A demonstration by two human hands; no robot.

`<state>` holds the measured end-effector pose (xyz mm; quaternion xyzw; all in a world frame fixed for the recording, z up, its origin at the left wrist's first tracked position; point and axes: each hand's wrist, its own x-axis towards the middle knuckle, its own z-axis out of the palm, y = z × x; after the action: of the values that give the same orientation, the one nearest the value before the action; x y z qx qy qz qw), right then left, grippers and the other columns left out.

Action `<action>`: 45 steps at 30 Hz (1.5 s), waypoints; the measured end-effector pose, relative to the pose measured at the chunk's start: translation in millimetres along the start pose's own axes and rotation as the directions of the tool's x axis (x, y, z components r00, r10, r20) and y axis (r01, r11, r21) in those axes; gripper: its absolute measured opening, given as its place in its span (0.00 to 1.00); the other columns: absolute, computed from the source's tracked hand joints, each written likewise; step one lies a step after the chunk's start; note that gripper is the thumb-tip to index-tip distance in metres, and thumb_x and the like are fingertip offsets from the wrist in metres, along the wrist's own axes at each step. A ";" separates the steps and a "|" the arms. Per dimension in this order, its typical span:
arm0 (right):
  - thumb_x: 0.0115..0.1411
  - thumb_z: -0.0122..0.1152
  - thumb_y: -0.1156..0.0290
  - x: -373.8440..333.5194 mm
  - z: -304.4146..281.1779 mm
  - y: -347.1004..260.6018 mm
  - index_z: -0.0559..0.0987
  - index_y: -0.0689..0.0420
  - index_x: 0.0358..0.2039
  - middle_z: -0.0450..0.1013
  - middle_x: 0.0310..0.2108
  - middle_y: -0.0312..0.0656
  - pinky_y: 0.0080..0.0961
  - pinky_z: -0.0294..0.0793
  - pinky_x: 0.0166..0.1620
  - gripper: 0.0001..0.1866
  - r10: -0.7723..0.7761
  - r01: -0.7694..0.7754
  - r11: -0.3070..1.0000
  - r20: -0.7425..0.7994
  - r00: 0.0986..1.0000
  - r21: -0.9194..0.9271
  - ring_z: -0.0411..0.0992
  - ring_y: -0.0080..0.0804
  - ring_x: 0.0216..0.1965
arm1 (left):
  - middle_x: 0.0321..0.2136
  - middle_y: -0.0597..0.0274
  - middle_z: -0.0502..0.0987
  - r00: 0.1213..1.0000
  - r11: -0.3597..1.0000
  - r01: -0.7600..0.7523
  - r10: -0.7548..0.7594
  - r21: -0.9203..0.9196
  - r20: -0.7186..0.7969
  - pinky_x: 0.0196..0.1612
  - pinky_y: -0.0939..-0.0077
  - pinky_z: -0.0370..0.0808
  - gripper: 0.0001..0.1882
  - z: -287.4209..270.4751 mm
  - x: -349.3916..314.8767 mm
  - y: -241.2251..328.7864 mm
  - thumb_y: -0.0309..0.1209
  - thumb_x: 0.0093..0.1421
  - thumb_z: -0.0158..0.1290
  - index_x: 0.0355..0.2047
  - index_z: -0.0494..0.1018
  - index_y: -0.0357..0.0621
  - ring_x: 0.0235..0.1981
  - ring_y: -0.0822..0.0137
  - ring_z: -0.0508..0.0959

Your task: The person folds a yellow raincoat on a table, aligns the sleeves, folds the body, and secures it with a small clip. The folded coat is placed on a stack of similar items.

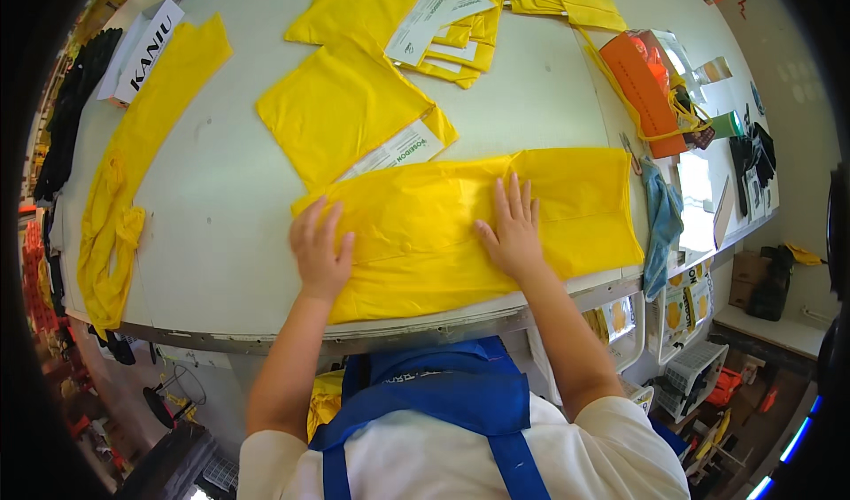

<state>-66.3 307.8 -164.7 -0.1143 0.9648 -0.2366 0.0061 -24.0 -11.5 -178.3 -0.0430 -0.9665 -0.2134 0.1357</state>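
A smooth, shiny yellow garment (575,212) lies folded into a wide rectangle along the near edge of the white table. My right hand (513,234) rests flat on it right of the middle, fingers stretched and spread. At its left end my left hand (320,250) lies on the fabric with fingers apart and slightly bent. Neither hand grips anything. Just beyond, more folded yellow garments (341,110) lie in an overlapping heap, with printed white paper sheets (398,150) among them.
To the left lie a long, crumpled yellow piece (173,84), a white box (146,53) and black fabric (75,110). On the right are scissors (631,155), a blue cloth (660,225) over the table edge, an orange box (651,93) and a green-ended roll (726,125).
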 end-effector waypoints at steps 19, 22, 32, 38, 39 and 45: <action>0.66 0.40 0.58 12.7 45.2 -29.4 0.57 0.61 0.62 0.53 0.64 0.51 0.34 0.50 0.64 0.28 0.089 -0.089 0.638 0.041 0.995 0.765 0.51 0.46 0.64 | 0.41 0.54 0.65 0.782 -0.032 0.624 0.014 -0.781 0.624 0.42 0.67 0.74 0.39 -22.4 118.8 281.5 0.25 0.51 0.57 0.58 0.46 0.40 0.40 0.63 0.72; 0.66 0.41 0.57 4.8 38.5 -24.5 0.59 0.61 0.61 0.54 0.63 0.51 0.34 0.51 0.64 0.28 0.120 -0.069 0.726 -0.027 0.992 0.684 0.53 0.46 0.64 | 0.48 0.47 0.64 0.819 0.380 0.395 0.268 -0.837 0.508 0.52 0.64 0.67 0.40 54.2 113.0 312.1 0.29 0.51 0.58 0.59 0.47 0.39 0.49 0.56 0.68; 0.64 0.46 0.55 -3.3 31.7 -10.5 0.64 0.59 0.58 0.57 0.62 0.51 0.37 0.56 0.62 0.27 0.163 -0.095 0.792 -0.060 0.985 0.603 0.56 0.48 0.61 | 0.62 0.35 0.43 0.947 0.841 -0.055 0.215 -0.538 0.239 0.63 0.50 0.53 0.48 59.5 -19.4 182.6 0.21 0.43 0.63 0.62 0.49 0.49 0.63 0.38 0.49; 0.63 0.48 0.54 -48.0 -17.5 -3.7 0.67 0.57 0.56 0.59 0.61 0.51 0.38 0.58 0.61 0.26 0.126 -0.174 0.908 0.148 0.981 0.381 0.58 0.49 0.60 | 0.61 0.37 0.47 0.953 0.872 0.083 0.071 -0.482 0.293 0.59 0.61 0.63 0.43 43.4 -0.3 185.8 0.12 0.46 0.53 0.61 0.59 0.60 0.62 0.41 0.55; 0.63 0.48 0.54 -65.4 -43.2 -4.0 0.68 0.57 0.56 0.59 0.60 0.51 0.38 0.59 0.61 0.26 -0.015 -0.084 0.958 0.340 0.940 0.275 0.59 0.50 0.60 | 0.61 0.38 0.48 0.940 0.895 0.076 0.082 -0.440 0.331 0.58 0.63 0.65 0.43 42.9 -0.2 179.3 0.12 0.46 0.52 0.61 0.60 0.62 0.61 0.42 0.57; 0.60 0.54 0.60 -62.1 -168.4 36.1 0.69 0.48 0.57 0.58 0.61 0.49 0.39 0.55 0.62 0.24 0.139 -0.114 0.934 -0.052 0.989 0.337 0.55 0.53 0.62 | 0.62 0.44 0.49 0.908 0.953 -0.110 0.211 -0.281 0.361 0.54 0.66 0.70 0.43 54.0 -0.9 133.5 0.10 0.44 0.49 0.59 0.63 0.66 0.58 0.45 0.64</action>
<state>-24.8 429.4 -34.2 -0.0403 0.9158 -0.3997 0.0043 -17.5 132.3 -172.2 -0.1814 -0.9318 -0.3107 -0.0474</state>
